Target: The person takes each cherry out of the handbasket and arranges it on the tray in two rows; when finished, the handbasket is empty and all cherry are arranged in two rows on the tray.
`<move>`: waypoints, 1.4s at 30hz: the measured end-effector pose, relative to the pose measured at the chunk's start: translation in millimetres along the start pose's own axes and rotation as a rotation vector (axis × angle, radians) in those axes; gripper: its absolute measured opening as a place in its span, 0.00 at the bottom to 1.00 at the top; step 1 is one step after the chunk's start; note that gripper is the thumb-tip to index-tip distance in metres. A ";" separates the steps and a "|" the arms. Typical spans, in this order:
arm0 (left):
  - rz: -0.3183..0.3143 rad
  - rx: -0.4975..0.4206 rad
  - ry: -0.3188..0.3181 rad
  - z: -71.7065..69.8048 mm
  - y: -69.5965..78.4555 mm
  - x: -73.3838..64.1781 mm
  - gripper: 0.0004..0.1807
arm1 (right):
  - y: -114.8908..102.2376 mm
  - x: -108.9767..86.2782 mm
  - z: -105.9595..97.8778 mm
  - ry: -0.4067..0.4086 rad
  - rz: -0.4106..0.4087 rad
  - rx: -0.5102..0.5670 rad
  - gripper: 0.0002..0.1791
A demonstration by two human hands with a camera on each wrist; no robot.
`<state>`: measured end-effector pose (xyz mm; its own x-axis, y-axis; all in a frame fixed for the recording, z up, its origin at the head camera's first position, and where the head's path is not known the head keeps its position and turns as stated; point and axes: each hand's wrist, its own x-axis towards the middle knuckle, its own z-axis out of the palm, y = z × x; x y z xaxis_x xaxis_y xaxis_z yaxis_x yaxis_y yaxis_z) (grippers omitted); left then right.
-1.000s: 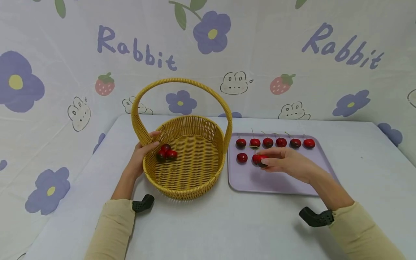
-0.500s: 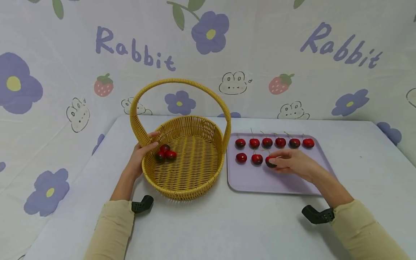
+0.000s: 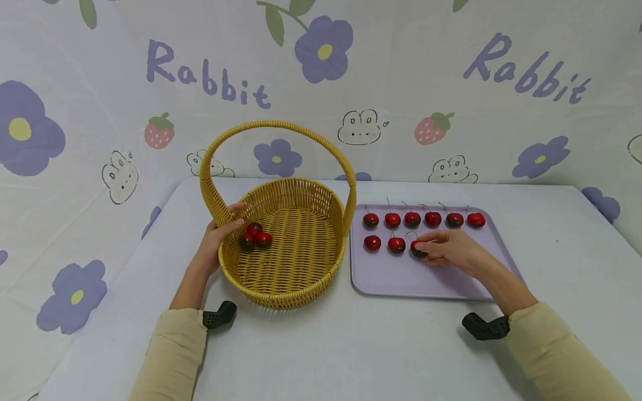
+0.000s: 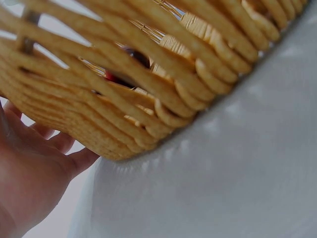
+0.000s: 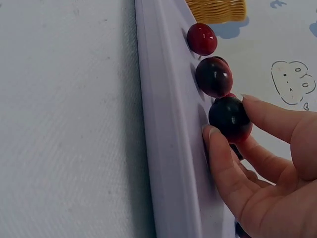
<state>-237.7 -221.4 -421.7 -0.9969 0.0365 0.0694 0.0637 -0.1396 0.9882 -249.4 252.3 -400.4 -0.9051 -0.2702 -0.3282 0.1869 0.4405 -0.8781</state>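
My right hand (image 3: 455,252) pinches a dark red cherry (image 3: 418,249) between thumb and fingers, low over the lilac tray (image 3: 388,281). In the right wrist view that cherry (image 5: 230,119) is nearly black on the near side, with the fingertips (image 5: 213,136) against it. Two cherries lie to its left in the same row, one of them a two-tone cherry (image 3: 396,245). My left hand (image 3: 213,245) holds the left rim of the yellow wicker basket (image 3: 283,299), beside the handle's foot. Three cherries (image 3: 263,239) lie together inside at the left.
A back row of several stemmed cherries (image 3: 433,219) runs along the tray's far edge. The basket's tall handle (image 3: 278,123) arches above it. A white cloth covers the table (image 3: 321,356), and a printed curtain (image 3: 391,67) hangs behind.
My right hand has moved the pinched cherry rightward from in front of the second cherry, and down to the row's third spot. My left hand stays at the basket.
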 end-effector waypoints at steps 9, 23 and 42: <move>0.004 0.003 -0.007 -0.6 -0.8 0.9 0.25 | -4.4 1.6 1.4 0.026 0.015 -0.060 0.31; 0.007 -0.003 -0.007 -1.2 -1.5 1.0 0.24 | -6.3 4.5 4.8 0.069 0.015 -0.105 0.29; 0.003 -0.015 -0.013 0.5 0.6 -0.6 0.23 | -6.9 3.6 2.5 0.130 -0.008 -0.173 0.27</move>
<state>-237.0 -221.0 -421.1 -0.9960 0.0486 0.0744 0.0661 -0.1542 0.9858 -253.0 246.2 -396.3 -0.9501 -0.1659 -0.2640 0.1218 0.5819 -0.8040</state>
